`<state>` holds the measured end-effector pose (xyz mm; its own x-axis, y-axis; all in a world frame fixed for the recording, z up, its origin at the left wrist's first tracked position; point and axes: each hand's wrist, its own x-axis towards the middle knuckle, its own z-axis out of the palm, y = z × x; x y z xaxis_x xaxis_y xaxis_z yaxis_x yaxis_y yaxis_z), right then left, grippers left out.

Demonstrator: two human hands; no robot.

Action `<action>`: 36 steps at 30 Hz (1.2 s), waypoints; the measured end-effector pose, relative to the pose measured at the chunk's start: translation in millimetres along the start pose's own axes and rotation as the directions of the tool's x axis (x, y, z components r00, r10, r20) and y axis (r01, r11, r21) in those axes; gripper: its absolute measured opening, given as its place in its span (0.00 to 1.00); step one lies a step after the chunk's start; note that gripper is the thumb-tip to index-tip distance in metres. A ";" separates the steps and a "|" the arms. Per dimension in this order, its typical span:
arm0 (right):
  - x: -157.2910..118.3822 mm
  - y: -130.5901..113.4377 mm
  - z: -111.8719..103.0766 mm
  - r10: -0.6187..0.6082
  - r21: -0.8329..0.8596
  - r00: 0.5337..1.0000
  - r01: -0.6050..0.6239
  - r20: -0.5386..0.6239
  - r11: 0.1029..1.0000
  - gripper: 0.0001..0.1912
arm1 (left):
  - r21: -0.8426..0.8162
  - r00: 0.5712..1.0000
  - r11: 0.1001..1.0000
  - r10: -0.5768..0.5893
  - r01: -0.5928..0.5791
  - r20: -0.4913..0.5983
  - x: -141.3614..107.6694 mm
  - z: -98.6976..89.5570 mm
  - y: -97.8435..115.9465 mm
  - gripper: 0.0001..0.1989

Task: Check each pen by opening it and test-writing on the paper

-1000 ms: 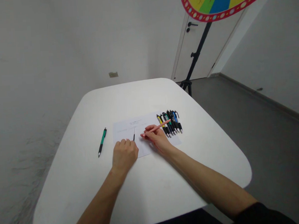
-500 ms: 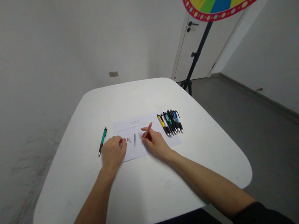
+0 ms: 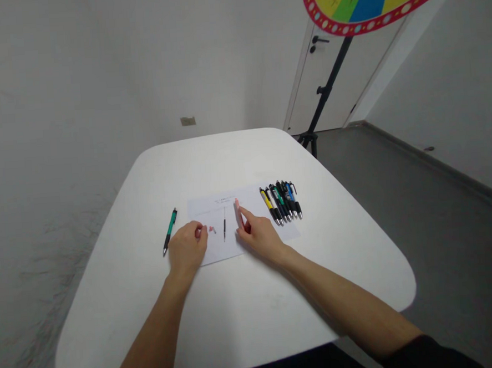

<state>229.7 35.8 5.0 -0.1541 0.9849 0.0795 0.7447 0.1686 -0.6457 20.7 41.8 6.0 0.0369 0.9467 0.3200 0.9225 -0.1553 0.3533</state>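
Observation:
My right hand (image 3: 261,236) grips a pink pen barrel (image 3: 239,212) between thumb and fingers, over or against a printed white sheet of paper (image 3: 217,255). To its left a slim dark pen refill (image 3: 224,228) lies lengthwise on the paper. Small pink and silvery pen parts (image 3: 212,229) sit just beyond my left fingertips. My left hand (image 3: 187,246) rests at the paper's left edge with its fingers curled together; whatever they may hold is hidden. Beside that hand, on the table, is a green and black pen (image 3: 170,232).
Several pens (image 3: 281,203) in yellow, black, green and blue lie in a row at the paper's right side. The white table (image 3: 246,317) has rounded corners. Behind it on the right, a colourful prize wheel (image 3: 369,10) stands on a black tripod stand (image 3: 327,84) before a door.
The pink barrel in my right hand has swung from slanting rightward to nearly parallel with the refill, its far end now left of before. My left hand has hardly moved.

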 end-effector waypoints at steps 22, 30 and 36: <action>0.1 10.8 -3.3 -0.034 -0.143 0.991 0.015 -0.127 0.990 0.17 | 0.018 0.999 1.000 -0.019 0.020 -0.043 1.1 -0.9 -1.2 0.10; -4.8 -1.1 -5.6 -0.118 -0.227 0.993 0.117 0.010 0.967 0.16 | 0.258 0.971 0.937 0.238 -0.237 0.029 -9.7 1.8 24.8 0.10; -7.0 -7.6 -9.3 -0.152 -0.314 0.981 0.183 0.119 0.932 0.22 | 0.333 0.941 0.882 0.286 -0.332 0.181 -13.0 8.3 40.3 0.11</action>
<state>231.2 28.0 16.4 -0.3421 0.9357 0.0857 0.8696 0.3498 -0.3483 60.6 25.6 8.8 0.3679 0.8975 0.2432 0.9298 -0.3575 -0.0873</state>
